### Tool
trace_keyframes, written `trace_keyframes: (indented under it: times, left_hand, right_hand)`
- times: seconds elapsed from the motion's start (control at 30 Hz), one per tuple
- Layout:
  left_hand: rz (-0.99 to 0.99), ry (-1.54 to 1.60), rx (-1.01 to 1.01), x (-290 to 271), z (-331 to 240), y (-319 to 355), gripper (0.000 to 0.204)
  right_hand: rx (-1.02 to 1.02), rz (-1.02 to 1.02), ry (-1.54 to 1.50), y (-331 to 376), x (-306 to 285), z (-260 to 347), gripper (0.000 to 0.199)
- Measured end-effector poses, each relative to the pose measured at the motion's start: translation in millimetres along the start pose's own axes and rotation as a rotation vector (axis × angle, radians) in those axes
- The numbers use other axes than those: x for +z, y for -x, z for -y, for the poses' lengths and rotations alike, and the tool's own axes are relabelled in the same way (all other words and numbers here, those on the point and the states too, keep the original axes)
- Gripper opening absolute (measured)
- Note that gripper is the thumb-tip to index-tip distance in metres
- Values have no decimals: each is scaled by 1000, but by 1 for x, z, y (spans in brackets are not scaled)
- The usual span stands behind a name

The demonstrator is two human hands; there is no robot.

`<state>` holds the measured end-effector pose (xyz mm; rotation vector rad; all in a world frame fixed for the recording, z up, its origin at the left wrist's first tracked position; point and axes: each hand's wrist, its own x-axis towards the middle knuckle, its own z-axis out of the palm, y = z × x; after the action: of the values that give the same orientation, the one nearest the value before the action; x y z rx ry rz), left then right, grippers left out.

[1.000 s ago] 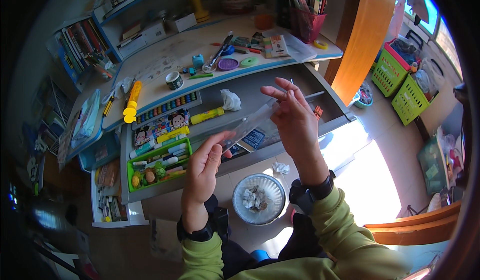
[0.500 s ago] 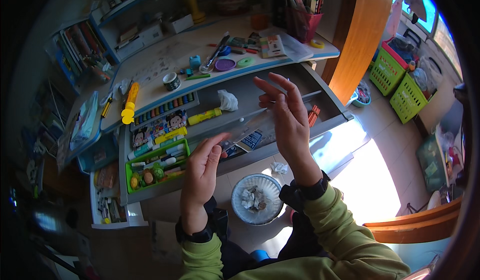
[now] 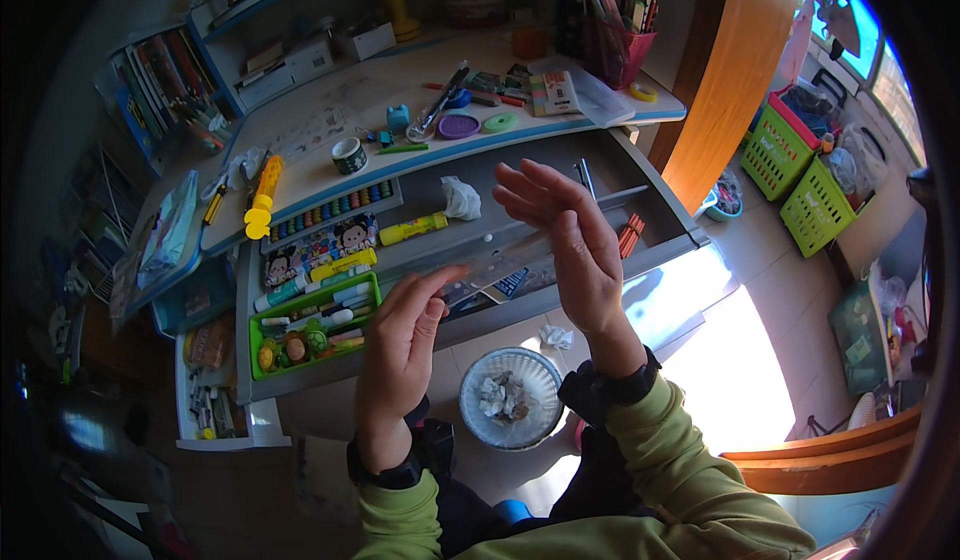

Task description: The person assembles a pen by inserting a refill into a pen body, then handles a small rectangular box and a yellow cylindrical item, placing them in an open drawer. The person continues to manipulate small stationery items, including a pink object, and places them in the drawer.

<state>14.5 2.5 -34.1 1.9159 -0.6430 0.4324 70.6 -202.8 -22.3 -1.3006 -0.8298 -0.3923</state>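
Note:
A clear, see-through piece of flat plastic spans the gap between my hands, above an open grey drawer. My left hand has its thumb and fingers closed at the near-left end of the plastic. My right hand is raised at the other end, fingers stretched out and side by side; whether its palm grips the plastic is hard to see. Inside the drawer are a green tray of markers and small toys, a yellow tube, crumpled white tissue and a bundle of orange-red sticks.
Below the drawer stands a round bin with crumpled paper, a paper wad beside it. The desktop holds tape, a purple disc and a pink pen holder. Green baskets stand at the right.
The fingers of my right hand have drawn together and its hand has tipped slightly leftward. My left hand stays almost in place. The clear plastic remains between them.

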Motion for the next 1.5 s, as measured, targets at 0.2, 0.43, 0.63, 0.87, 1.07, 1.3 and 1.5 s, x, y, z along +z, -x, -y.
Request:
trace_keyframes:
  times: [0.2, 0.43, 0.63, 0.87, 1.07, 1.3, 1.5]
  left_hand:
    - [-28, 40, -13, 1, 4, 0, 27]
    - [-238, -129, -135, -10, 26, 3, 46]
    - [-243, -474, -180, -22, 39, 4, 17]
    - [9, -701, -213, 3, 49, -1, 49]
    - [83, -534, -386, 7, 43, -9, 60]
    - [1, -276, -352, 11, 31, -11, 53]
    - [-27, -207, -232, 11, 26, -13, 53]
  right_hand:
    - [-75, -55, 398, 4, 12, 11, 36]
    - [299, -167, 336, 6, -3, -16, 15]
    - [437, -228, 709, 7, -38, -33, 13]
    - [358, -103, 838, 13, -38, -51, 7]
    - [380, 30, 691, 13, -31, -53, 13]
    - [185, 4, 911, 11, -25, -38, 16]
    - [296, 124, 584, 8, -6, -16, 27]
